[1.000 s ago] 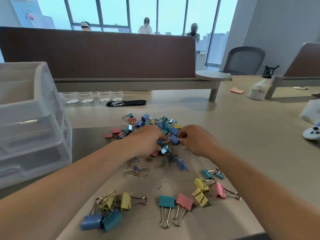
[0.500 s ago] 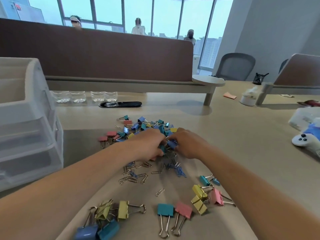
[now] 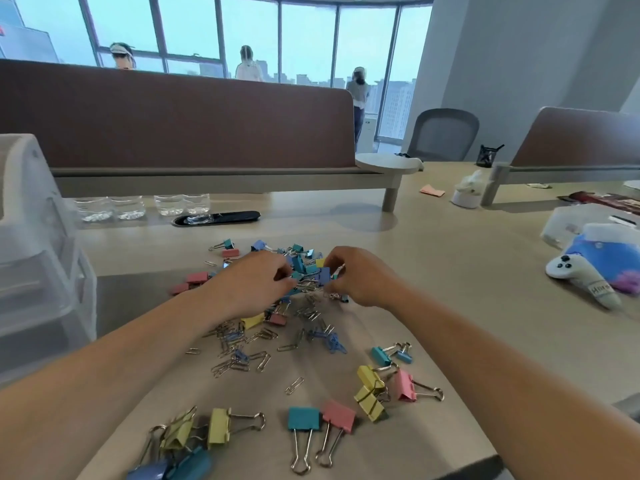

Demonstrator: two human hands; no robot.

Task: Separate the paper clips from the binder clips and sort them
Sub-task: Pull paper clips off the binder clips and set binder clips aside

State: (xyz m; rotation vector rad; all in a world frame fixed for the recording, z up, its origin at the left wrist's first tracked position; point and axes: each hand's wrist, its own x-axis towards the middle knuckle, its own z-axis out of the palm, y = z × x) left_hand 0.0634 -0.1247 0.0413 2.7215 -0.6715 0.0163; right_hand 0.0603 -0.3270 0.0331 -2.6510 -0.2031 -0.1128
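Left hand (image 3: 256, 282) and right hand (image 3: 360, 275), each grip pinched on the tangled clips (image 3: 306, 271) on the worktop (image 3: 467, 271), have drawn slightly apart, apparently teasing the knot open; freed paper clips (image 3: 239, 358) and large binder clips (image 3: 304, 419) lie nearer the person.

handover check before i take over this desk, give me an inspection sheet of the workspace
surface: beige desk, clips spread over its middle
job's things: mixed pile of small binder clips and paper clips under the hands; loose paper clips nearer; large binder clips along the near edge, apart from the pile
clutter: plastic drawer unit at left; water bottles at the back; stuffed toy at right
grippers: left hand and right hand both pinch clips in the mixed pile; which ones cannot be told
cables: nothing seen
surroundings: brown divider, office chair, three people by the windows
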